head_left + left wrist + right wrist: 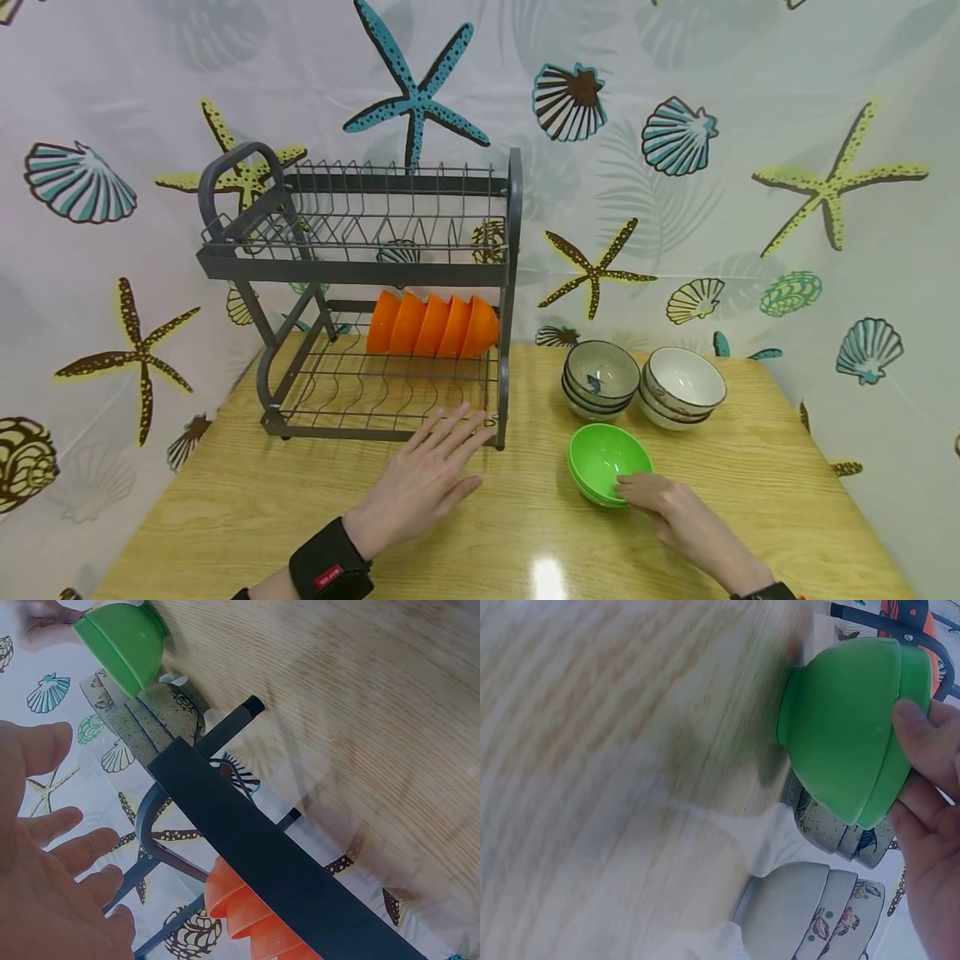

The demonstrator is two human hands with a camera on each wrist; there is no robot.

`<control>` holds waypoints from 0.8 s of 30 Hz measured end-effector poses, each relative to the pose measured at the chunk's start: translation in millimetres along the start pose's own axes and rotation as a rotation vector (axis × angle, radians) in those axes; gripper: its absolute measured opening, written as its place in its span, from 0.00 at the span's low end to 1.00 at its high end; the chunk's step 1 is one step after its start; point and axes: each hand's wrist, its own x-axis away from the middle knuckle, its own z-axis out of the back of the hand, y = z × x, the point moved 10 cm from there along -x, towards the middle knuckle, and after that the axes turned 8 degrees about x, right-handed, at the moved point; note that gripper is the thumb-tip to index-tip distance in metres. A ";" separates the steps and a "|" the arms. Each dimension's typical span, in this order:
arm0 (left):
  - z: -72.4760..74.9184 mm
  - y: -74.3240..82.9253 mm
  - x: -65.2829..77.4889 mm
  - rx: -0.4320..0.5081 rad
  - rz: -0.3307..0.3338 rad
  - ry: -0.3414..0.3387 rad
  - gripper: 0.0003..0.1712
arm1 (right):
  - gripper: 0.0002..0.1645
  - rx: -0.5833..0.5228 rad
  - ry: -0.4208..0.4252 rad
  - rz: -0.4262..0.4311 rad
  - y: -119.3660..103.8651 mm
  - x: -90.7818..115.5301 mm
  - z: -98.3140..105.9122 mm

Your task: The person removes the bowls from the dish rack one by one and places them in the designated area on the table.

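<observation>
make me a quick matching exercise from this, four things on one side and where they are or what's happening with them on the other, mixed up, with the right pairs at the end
Column one
1. orange bowls
2. green bowls
3. left hand
4. white bowls

Column two
A. open, holding nothing
B. stacked just right of the grey speckled bowls
C. tipped on their sides in a row on the lower tier of the rack
D. held at the rim by the right hand

Right pairs: 1-C, 2-D, 3-A, 4-B
</observation>
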 end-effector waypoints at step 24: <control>-1.9 -7.6 2.2 0.012 0.028 -0.002 0.37 | 0.27 -0.016 0.015 0.036 -1.6 3.9 -0.1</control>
